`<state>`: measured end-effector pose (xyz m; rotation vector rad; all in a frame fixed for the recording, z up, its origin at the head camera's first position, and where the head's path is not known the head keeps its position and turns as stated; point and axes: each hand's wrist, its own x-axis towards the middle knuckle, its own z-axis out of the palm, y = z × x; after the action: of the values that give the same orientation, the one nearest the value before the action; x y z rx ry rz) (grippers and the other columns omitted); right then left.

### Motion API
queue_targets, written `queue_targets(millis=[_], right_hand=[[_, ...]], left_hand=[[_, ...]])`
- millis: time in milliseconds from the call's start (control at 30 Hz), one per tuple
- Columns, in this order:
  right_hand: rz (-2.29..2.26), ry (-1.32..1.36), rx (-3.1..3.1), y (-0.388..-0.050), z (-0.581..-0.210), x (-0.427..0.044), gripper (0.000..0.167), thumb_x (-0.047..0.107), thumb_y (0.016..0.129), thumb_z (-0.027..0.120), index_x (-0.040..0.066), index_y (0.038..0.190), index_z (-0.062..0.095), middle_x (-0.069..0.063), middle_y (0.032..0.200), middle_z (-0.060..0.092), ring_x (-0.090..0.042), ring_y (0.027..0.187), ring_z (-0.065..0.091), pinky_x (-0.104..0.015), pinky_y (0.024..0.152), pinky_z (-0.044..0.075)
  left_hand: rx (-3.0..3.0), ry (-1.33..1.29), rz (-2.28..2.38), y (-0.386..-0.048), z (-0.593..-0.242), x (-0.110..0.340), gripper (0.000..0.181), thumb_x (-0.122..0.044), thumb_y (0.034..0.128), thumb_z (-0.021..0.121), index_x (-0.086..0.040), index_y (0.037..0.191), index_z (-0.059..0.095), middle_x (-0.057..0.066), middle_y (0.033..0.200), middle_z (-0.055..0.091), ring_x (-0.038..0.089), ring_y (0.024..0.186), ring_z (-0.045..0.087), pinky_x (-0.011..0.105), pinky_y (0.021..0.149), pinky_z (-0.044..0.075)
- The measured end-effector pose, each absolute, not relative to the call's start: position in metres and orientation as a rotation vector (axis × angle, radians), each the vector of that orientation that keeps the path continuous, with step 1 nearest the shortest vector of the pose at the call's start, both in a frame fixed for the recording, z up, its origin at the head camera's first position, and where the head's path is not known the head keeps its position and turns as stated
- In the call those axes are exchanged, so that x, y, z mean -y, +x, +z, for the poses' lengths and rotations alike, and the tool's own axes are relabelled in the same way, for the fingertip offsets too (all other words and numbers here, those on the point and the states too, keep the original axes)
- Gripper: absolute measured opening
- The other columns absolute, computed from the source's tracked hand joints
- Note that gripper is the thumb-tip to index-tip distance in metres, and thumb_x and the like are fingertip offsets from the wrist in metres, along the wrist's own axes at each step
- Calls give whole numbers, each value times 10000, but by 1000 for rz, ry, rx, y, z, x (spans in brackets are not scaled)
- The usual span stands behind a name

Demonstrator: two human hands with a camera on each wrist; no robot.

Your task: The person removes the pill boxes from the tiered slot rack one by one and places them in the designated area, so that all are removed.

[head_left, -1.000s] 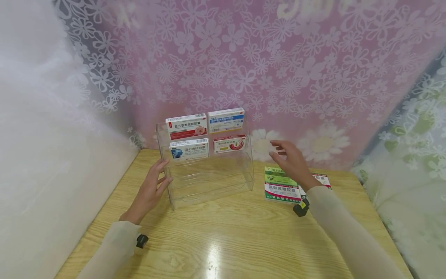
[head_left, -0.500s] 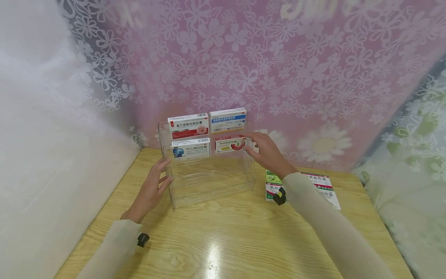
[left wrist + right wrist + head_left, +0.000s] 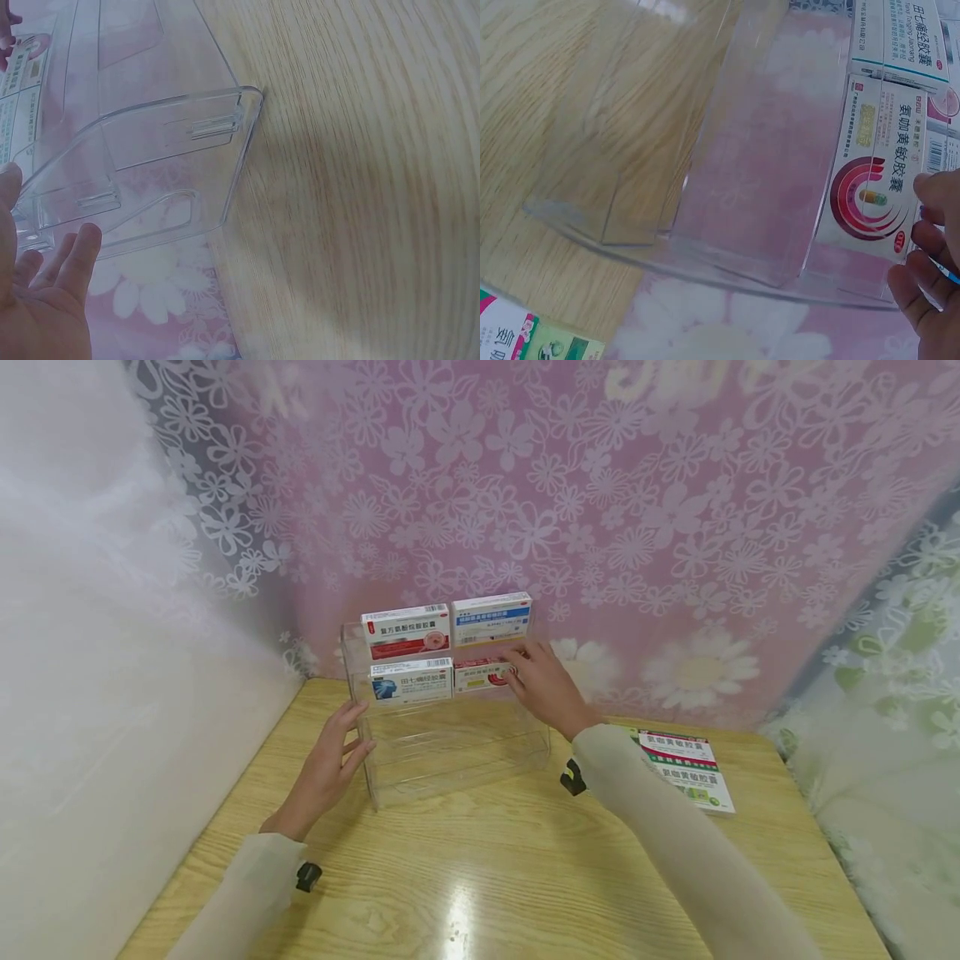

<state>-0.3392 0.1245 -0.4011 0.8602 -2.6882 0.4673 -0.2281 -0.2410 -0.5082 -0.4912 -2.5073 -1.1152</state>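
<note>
A clear tiered rack (image 3: 450,760) stands on the table, its left side held by my left hand (image 3: 318,772), with fingertips at the side panel (image 3: 172,127). My right hand (image 3: 551,689) grips the right end of a red-and-white box (image 3: 480,675) in the second row, fingertips at its upper edge and end. That box (image 3: 870,169) touches the blue-and-white box (image 3: 411,682) on its left. Above them, in the top row, are a red-banded white box (image 3: 405,632) and a blue-banded white box (image 3: 491,620).
Several flat medicine boxes (image 3: 678,768) lie on the table (image 3: 465,877) right of the rack, partly hidden by my right sleeve. A flowered pink cloth (image 3: 600,510) hangs behind the rack, and a pale cloth (image 3: 135,652) stands at the left.
My right hand has come left from above the loose boxes to the red-and-white box, which has slid left against its neighbour. My left hand has kept its place on the rack.
</note>
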Motion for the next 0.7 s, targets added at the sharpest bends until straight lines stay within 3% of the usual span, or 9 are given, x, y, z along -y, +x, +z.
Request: queue_targets(millis=[433, 700], right_hand=[[460, 702, 2762, -342, -404, -116, 319, 37, 1119, 567, 115, 1424, 618, -133, 1499, 572, -326, 1385, 468, -557, 1115, 567], [406, 837, 2531, -342, -400, -119, 323, -13, 1092, 611, 51, 1408, 623, -163, 1423, 627, -355, 1295, 552, -516, 1138, 562]], left_hand=[[2505, -496, -1123, -229, -510, 240, 658, -62, 1109, 628, -94, 1690, 321, 293, 1744, 250, 550, 1446, 511, 633, 1078, 583], [2495, -488, -1123, -231, -513, 242, 673, -66, 1105, 636, -126, 1698, 323, 268, 1750, 258, 536, 1442, 521, 629, 1069, 590]])
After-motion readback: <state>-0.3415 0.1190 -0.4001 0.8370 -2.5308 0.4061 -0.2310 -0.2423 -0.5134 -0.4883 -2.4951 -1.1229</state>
